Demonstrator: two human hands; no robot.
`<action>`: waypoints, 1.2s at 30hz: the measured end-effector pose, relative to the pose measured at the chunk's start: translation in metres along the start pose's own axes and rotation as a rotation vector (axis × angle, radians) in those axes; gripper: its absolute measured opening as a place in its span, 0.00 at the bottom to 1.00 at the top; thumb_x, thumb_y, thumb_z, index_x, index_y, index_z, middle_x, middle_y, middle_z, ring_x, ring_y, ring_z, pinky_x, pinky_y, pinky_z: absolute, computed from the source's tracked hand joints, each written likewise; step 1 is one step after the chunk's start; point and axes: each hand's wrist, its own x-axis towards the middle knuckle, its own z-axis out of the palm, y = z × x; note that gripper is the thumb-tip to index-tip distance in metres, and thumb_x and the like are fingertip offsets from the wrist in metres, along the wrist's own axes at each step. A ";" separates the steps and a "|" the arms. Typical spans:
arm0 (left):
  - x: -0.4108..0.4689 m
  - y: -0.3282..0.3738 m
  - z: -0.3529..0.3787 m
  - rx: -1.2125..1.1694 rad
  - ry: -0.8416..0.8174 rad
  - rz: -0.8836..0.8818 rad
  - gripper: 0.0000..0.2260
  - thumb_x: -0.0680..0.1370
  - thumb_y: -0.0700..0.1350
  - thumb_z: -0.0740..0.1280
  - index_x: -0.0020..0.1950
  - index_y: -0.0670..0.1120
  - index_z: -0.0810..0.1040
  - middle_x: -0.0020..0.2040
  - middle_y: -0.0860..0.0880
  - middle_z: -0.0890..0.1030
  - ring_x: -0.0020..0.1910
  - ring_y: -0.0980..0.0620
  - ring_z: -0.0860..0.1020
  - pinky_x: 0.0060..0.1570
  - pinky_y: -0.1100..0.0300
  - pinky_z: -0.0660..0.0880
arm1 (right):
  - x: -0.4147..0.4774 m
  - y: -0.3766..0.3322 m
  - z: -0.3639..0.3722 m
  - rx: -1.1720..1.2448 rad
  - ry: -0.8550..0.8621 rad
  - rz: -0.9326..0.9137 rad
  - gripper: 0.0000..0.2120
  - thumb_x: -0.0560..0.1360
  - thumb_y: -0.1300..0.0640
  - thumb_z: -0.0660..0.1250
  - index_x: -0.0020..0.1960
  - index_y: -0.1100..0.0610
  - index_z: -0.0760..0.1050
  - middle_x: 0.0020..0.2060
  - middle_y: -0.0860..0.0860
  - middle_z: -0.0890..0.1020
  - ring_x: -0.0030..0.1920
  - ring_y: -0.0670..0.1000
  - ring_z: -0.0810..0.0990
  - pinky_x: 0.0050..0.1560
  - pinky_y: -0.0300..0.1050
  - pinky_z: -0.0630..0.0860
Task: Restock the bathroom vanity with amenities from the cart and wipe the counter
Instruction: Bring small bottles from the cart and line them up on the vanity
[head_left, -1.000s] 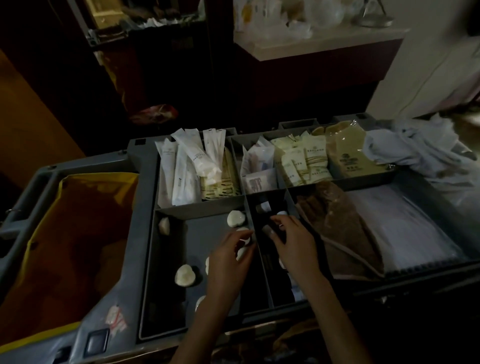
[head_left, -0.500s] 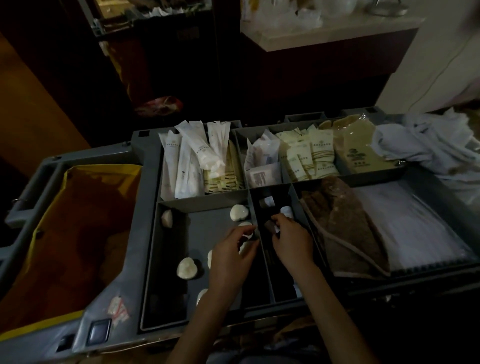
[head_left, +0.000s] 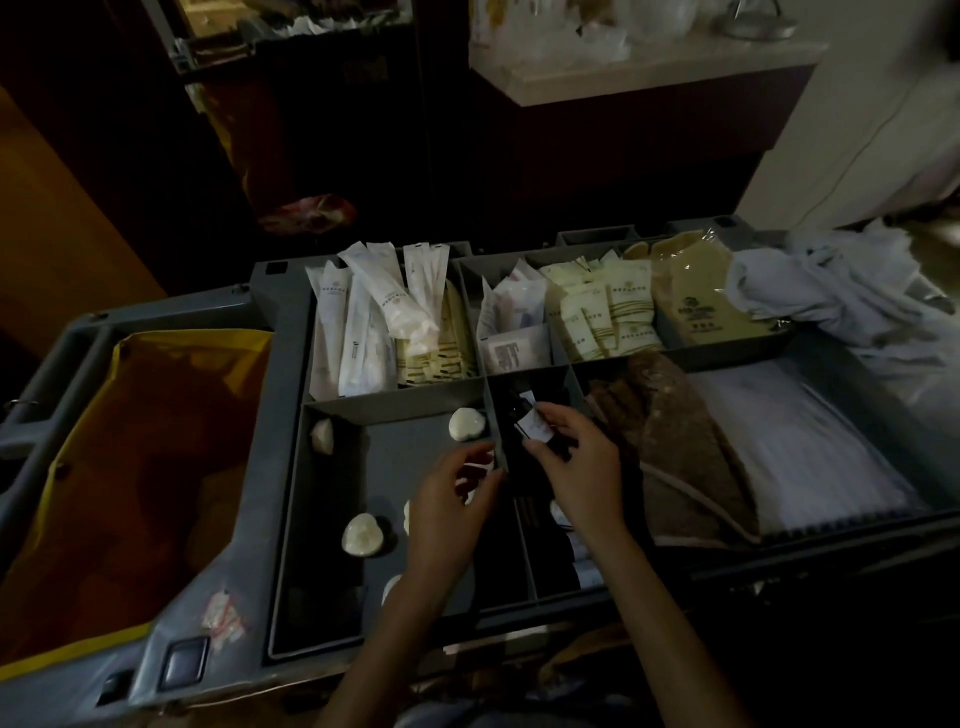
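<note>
Sachets (head_left: 597, 317) in cart's (head_left: 278, 395) rear compartments, soaps (head_left: 363, 535) in front-left one, perhaps towels (head_left: 675, 441) right.

We see both arms entering from the bottom edge, bare, left forearm (head_left: 379, 649) and right forearm (head_left: 654, 613) angled up and inward. Left hand (head_left: 447, 514) is palm down, fingers loosely curled, thumb spread toward the right (too dark to tell if anything is under the fingers). Right hand (head_left: 584, 467) is just beside it, slightly further forward, thumb and fingertips pinching a small dark bottle (head_left: 530, 426). Our hands are close but apart.
</note>
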 end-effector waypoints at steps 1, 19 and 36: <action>0.000 0.002 -0.001 -0.032 0.011 -0.015 0.12 0.77 0.44 0.69 0.60 0.50 0.79 0.50 0.54 0.83 0.48 0.60 0.81 0.51 0.56 0.79 | -0.001 -0.002 -0.002 0.006 0.010 -0.027 0.17 0.71 0.61 0.74 0.59 0.52 0.79 0.53 0.46 0.82 0.54 0.42 0.78 0.53 0.31 0.73; -0.008 0.029 -0.014 -0.446 -0.019 -0.069 0.10 0.74 0.37 0.70 0.55 0.42 0.81 0.43 0.47 0.85 0.38 0.59 0.83 0.33 0.71 0.73 | -0.051 -0.035 0.018 0.003 0.068 -0.173 0.18 0.68 0.60 0.75 0.53 0.50 0.73 0.49 0.44 0.78 0.50 0.42 0.78 0.48 0.32 0.76; 0.003 0.007 -0.026 -0.547 0.115 -0.221 0.13 0.76 0.40 0.69 0.60 0.42 0.79 0.45 0.47 0.85 0.47 0.52 0.84 0.39 0.68 0.76 | 0.035 -0.016 -0.025 -0.374 -0.236 -0.175 0.17 0.70 0.62 0.73 0.58 0.55 0.77 0.54 0.52 0.78 0.54 0.51 0.78 0.54 0.43 0.73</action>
